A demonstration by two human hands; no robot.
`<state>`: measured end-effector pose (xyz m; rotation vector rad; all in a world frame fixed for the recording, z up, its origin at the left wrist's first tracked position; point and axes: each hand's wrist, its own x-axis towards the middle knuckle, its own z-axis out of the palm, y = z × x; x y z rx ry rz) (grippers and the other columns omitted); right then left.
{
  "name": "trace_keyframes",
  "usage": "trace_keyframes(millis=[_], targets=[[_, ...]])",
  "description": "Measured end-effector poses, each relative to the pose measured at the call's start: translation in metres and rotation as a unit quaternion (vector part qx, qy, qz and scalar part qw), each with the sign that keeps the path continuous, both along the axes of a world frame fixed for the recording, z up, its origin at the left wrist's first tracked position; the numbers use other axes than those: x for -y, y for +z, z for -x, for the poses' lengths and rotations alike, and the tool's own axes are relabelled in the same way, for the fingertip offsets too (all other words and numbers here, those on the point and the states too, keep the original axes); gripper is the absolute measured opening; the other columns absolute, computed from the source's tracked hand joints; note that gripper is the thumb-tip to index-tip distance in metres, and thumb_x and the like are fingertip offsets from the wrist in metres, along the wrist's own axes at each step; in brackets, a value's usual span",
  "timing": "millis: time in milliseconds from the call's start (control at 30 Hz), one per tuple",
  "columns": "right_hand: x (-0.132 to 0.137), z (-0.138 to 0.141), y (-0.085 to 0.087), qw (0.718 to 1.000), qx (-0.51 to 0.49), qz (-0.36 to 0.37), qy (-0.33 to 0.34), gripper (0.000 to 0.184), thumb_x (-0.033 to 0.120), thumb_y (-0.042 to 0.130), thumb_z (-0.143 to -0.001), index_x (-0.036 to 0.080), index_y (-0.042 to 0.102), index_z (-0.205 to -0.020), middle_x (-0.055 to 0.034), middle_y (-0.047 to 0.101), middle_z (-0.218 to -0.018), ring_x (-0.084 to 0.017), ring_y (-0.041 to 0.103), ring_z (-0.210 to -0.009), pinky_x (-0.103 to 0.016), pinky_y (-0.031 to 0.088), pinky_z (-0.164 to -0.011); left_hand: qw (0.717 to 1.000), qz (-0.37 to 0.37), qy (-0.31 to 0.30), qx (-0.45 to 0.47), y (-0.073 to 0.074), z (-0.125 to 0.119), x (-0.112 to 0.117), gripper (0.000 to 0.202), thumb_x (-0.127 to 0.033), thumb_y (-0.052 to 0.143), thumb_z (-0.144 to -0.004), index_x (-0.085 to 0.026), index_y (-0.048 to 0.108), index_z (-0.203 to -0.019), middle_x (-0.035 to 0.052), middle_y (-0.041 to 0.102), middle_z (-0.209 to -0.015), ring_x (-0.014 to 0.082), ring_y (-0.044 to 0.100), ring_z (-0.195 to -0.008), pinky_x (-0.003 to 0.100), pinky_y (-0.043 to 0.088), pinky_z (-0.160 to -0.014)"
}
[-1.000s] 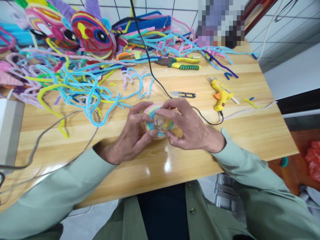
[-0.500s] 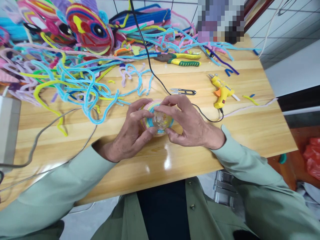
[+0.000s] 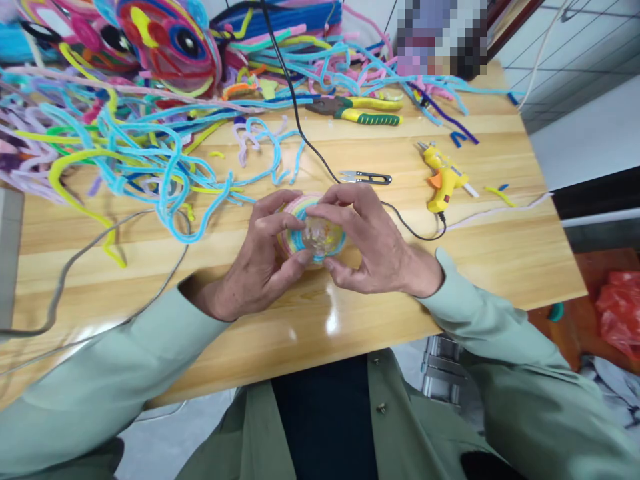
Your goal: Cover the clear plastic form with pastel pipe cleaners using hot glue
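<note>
Between my two hands is a round, clear plastic piece (image 3: 323, 235) ringed with pink, yellow and blue pipe cleaners. My left hand (image 3: 257, 257) grips its left rim, with the thumb below and the fingers above. On the opposite side my right hand (image 3: 375, 243) is curled around the rim, its fingertips on the upper edge and its thumb near the lower one. The fingers cover part of the coloured rings. Just beyond the hands lie small thread snips (image 3: 367, 178), with a yellow glue gun (image 3: 444, 179) farther right.
Tangled pipe cleaners (image 3: 165, 157) spread over the left and back of the table (image 3: 280, 333). Pliers (image 3: 357, 111) with yellow-green handles lie behind the snips. Colourful face-like pieces (image 3: 173, 47) stand at the back left. A black cord (image 3: 303, 127) crosses the table, and a grey cable (image 3: 65, 280) runs at left.
The view has shifted slightly, so the left-side items appear farther left and higher. Both hands keep their hold on the ringed plastic piece, with only slight finger movement.
</note>
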<state>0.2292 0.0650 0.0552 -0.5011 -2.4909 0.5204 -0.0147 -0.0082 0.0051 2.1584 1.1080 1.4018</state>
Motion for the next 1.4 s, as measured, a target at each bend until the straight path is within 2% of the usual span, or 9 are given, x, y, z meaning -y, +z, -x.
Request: trace_keyframes(millis=[100,300,467,700,867,1000,1167,1267,1400], targets=[[0.0037,0.0033,-0.0022,0.999,-0.035,-0.014,-0.007,0.069,0.034,0.065,-0.093,0.041,0.038,-0.157,-0.0065,0.058,-0.141,-0.029,0.064,-0.133,-0.053,0.069,-0.101,1.0,-0.006,-0.002,0.001,-0.0001,-0.0005,-0.0002,0.049,-0.042,0.075,-0.108,-0.039,0.051,-0.15,0.0076,0.057,-0.161,0.0332,0.061,-0.152,0.061,0.063,-0.122],[0.0039,0.0063,-0.0054,0.998,-0.047,-0.041,-0.016,0.062,0.037,0.063,-0.097,0.034,0.043,-0.155,-0.0071,0.059,-0.14,-0.029,0.066,-0.132,-0.055,0.066,-0.106,1.0,-0.003,-0.003,0.006,0.002,-0.0014,0.001,0.048,-0.042,0.075,-0.107,-0.038,0.052,-0.149,0.0104,0.058,-0.159,0.0332,0.06,-0.153,0.06,0.061,-0.124],[0.0021,0.0068,-0.0054,0.996,-0.06,-0.071,-0.011,0.055,0.039,0.062,-0.099,0.028,0.048,-0.151,-0.0091,0.06,-0.136,-0.028,0.068,-0.127,-0.056,0.067,-0.105,1.0,0.017,-0.008,0.006,0.0041,-0.0014,0.0024,0.047,-0.048,0.074,-0.109,-0.037,0.05,-0.149,0.0142,0.054,-0.162,0.0376,0.056,-0.155,0.07,0.058,-0.124],[0.0046,0.0048,-0.0052,0.998,-0.047,-0.029,-0.018,0.064,0.033,0.065,-0.096,0.037,0.043,-0.156,-0.0069,0.062,-0.14,-0.031,0.068,-0.132,-0.061,0.064,-0.11,1.0,-0.007,-0.001,0.006,0.0025,-0.004,0.0022,0.056,-0.048,0.081,-0.104,-0.034,0.049,-0.148,0.0144,0.053,-0.159,0.0367,0.055,-0.154,0.069,0.057,-0.123],[0.0065,0.0032,-0.0046,0.999,-0.013,0.022,-0.034,0.07,0.034,0.071,-0.093,0.041,0.044,-0.156,-0.0047,0.063,-0.145,-0.033,0.067,-0.138,-0.063,0.061,-0.117,0.999,0.026,-0.006,0.024,0.0022,-0.0044,0.0033,0.048,-0.051,0.078,-0.107,-0.038,0.05,-0.144,0.0112,0.052,-0.159,0.0385,0.055,-0.155,0.071,0.054,-0.125],[0.005,0.0033,-0.0046,0.999,-0.007,-0.007,-0.036,0.07,0.032,0.07,-0.093,0.043,0.043,-0.156,-0.0043,0.062,-0.143,-0.032,0.068,-0.136,-0.062,0.061,-0.116,1.0,0.013,-0.016,0.016,0.0006,-0.0022,0.0022,0.054,-0.053,0.081,-0.106,-0.035,0.049,-0.146,0.0128,0.051,-0.161,0.0368,0.054,-0.157,0.068,0.055,-0.126],[0.0026,0.0053,-0.0043,0.997,-0.056,-0.049,-0.004,0.059,0.04,0.064,-0.099,0.03,0.045,-0.155,-0.0096,0.06,-0.138,-0.031,0.067,-0.129,-0.057,0.065,-0.107,1.0,0.009,-0.016,0.015,0.0017,-0.0024,0.0022,0.05,-0.048,0.077,-0.109,-0.033,0.049,-0.148,0.0147,0.052,-0.161,0.0369,0.054,-0.156,0.07,0.054,-0.125],[0.0038,0.0058,-0.0024,0.998,-0.047,-0.046,-0.015,0.058,0.037,0.062,-0.098,0.034,0.044,-0.154,-0.0082,0.059,-0.138,-0.029,0.067,-0.13,-0.055,0.064,-0.109,1.0,-0.007,-0.013,0.002,0.0025,-0.0027,0.0027,0.054,-0.045,0.077,-0.108,-0.032,0.048,-0.151,0.0156,0.053,-0.162,0.0354,0.053,-0.156,0.068,0.056,-0.124],[0.0073,0.0058,-0.0008,0.999,-0.023,-0.027,-0.027,0.071,0.035,0.065,-0.092,0.041,0.036,-0.157,-0.0065,0.059,-0.143,-0.033,0.066,-0.134,-0.059,0.062,-0.112,1.0,0.003,-0.018,-0.001,0.0034,-0.0017,0.0036,0.053,-0.044,0.075,-0.109,-0.033,0.048,-0.152,0.0159,0.051,-0.163,0.0355,0.052,-0.158,0.068,0.054,-0.127]])
